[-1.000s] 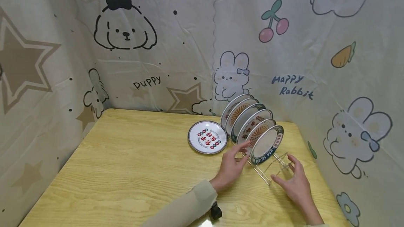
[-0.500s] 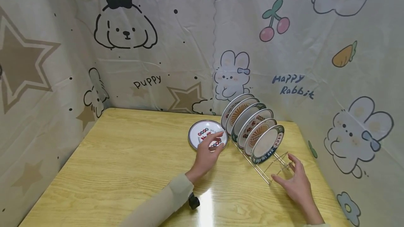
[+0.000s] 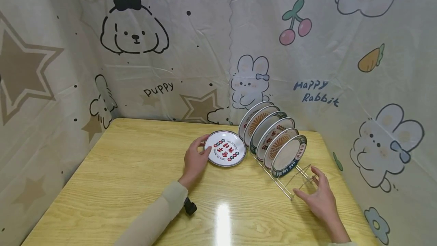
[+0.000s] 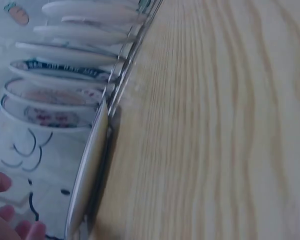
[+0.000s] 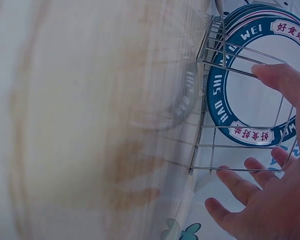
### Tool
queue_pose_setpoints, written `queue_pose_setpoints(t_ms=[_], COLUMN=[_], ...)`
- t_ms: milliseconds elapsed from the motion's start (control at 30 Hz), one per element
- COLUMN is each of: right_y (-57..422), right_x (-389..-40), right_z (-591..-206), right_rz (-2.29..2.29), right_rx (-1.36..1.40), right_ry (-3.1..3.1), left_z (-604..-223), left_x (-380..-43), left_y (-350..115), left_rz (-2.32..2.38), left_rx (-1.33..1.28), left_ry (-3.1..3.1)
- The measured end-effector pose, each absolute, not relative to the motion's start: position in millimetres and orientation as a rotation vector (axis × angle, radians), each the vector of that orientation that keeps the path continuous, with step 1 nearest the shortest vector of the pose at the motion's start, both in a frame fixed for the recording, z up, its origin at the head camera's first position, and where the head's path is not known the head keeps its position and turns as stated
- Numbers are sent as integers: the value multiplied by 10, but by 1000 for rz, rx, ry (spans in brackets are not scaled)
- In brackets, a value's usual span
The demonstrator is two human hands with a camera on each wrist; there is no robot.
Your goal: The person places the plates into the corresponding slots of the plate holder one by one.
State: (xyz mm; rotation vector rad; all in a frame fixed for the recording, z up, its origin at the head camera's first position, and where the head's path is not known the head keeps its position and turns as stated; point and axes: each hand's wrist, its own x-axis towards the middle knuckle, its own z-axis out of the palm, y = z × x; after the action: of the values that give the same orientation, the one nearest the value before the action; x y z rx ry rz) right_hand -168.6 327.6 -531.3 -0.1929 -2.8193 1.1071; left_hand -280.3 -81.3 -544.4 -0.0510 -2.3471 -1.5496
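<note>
In the head view, a white plate (image 3: 225,148) with red characters lies flat on the table, left of the rack. My left hand (image 3: 197,159) is at its left rim, thumb and fingers spread around the edge. Seen from the left wrist, the fingertips (image 4: 34,231) show a gap to the plate (image 4: 87,175). A wire dish rack (image 3: 285,191) holds several plates (image 3: 288,156) upright in a slanting row. My right hand (image 3: 321,198) holds the rack's near end, thumb (image 5: 275,75) at one wire and fingers at another. The front plate (image 5: 217,100) has a blue lettered rim.
A pale wood table (image 3: 136,177) reaches back to a printed cloth curtain (image 3: 191,48), which also hangs along both sides. The rack stands near the table's right edge. A black strap piece (image 3: 189,206) hangs under the left sleeve (image 3: 157,212).
My left hand has moved left, away from the front plates in the rack, across the flat plate to its left rim. The right hand and the rack have stayed put.
</note>
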Motion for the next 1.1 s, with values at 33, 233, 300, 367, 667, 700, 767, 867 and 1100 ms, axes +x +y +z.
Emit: queue_pose_setpoints(t_ms=[33,233,300,367,667,700,767,867,1100], right_y=[3277,3279,3279,3279,3279,3276,3272,3264,3266], right_x=[-1687,-1689,-1691,-1694,-1692,-1692,-1695,-1700,-1698], right_z=[-5311,-5316,-5319,-5319,-5318,-5318,-5320,-5322,-5314], right_rz=[1108,1108,1109,1112,1123,1123,1120,1118,1122], right_rx=[-191,-188,-189,-189,-204,-204,-204,-202,-217], right_ry=[-2817,-2812,-2811,-2808,-2819,-2820,-2824,-2832,-2824], left_z=[-5462,-5553,-5576,-5598,-5616,-5620,-5630,-5647,-5612], left_x=[-2820,-2881,-2898,-2916,-2959,-2961,-2960,-2959,-2970], left_y=[-841,-933,-939,-939,-905,-903,-897,-890,-879], left_rz=[-1548,-1640,-1673,-1687,-1775,-1804,-1861,-1904,-1949], left_rx=[-22,85,92,96,181,190,205,242,307], left_ry=[-2363,-2391,-2382,-2381,-2394,-2393,-2386,-2378,-2380])
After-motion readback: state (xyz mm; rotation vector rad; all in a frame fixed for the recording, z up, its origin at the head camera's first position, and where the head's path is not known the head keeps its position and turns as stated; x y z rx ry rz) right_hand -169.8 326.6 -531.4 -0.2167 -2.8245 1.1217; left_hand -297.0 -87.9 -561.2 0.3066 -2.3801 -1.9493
